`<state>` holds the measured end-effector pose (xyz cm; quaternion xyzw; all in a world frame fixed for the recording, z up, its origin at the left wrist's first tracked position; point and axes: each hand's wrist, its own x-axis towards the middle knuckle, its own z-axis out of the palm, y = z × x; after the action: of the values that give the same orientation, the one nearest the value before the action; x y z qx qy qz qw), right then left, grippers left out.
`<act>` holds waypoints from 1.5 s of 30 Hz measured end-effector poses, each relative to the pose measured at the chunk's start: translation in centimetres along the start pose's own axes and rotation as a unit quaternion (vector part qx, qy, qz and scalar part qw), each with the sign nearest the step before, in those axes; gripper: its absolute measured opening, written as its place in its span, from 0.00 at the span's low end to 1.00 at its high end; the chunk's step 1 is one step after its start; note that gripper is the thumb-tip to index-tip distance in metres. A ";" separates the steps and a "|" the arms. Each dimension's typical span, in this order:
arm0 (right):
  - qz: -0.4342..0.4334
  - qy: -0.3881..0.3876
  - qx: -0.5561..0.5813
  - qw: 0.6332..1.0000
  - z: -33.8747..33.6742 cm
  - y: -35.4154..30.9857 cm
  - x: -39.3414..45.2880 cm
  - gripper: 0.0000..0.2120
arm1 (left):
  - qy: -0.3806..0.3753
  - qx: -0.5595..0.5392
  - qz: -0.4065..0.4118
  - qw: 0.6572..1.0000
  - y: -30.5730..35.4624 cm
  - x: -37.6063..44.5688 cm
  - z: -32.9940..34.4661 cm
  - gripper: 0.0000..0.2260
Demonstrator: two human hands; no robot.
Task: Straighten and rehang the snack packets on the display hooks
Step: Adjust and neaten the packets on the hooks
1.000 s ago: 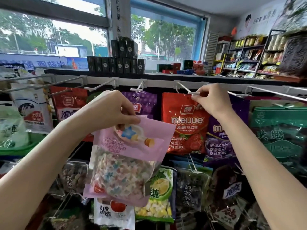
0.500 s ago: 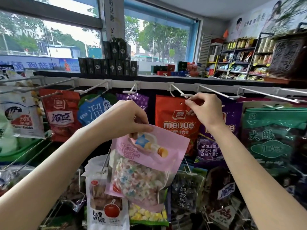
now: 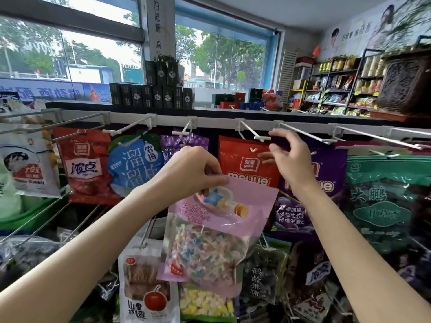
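Along the top rail (image 3: 210,123) of the rack, we are mid-rehang: our left hand (image 3: 189,173) pinches the pink candy packet (image 3: 217,234) by its top edge, below the hooks. Our right hand (image 3: 288,157), fingers loosely curled and seemingly empty, hovers at the red packet (image 3: 242,164)'s hook (image 3: 253,132); next, we judge, threading a hang-hole on.

Two hands (image 3: 193,170), one pink packet (image 3: 217,231)

Open air lies before the rack; white hooks (image 3: 255,132) jut outward above crowded hanging packets (image 3: 242,164).
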<state>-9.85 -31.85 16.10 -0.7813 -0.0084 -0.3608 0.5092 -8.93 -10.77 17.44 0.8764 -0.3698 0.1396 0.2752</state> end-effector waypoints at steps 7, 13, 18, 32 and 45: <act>0.031 -0.125 -0.065 0.990 -3.1 -1.2 -1.2 0.09 | 0.123 -0.099 0.003 0.987 1.8 4.4 2.9 0.07; 0.028 -0.013 -0.092 0.995 -2.9 -0.2 0.5 0.07 | 0.135 -0.168 -0.021 0.976 1.8 7.7 4.7 0.06; 0.015 0.004 -0.220 0.975 -1.7 0.4 1.0 0.11 | 0.113 -0.162 -0.045 0.979 0.4 8.7 5.3 0.05; -0.109 -0.268 -0.348 0.892 4.2 9.6 -14.1 0.09 | 0.121 0.010 0.086 0.989 -7.5 -7.3 13.0 0.12; 0.279 -0.209 -0.239 0.906 9.4 13.8 -15.4 0.11 | -0.164 0.112 -0.101 0.975 -13.6 -11.9 16.1 0.21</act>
<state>-10.79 -25.52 -5.70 -0.9076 0.1904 -0.0241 0.3735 -6.62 -5.58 -6.10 0.9456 -0.3011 0.0057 0.1231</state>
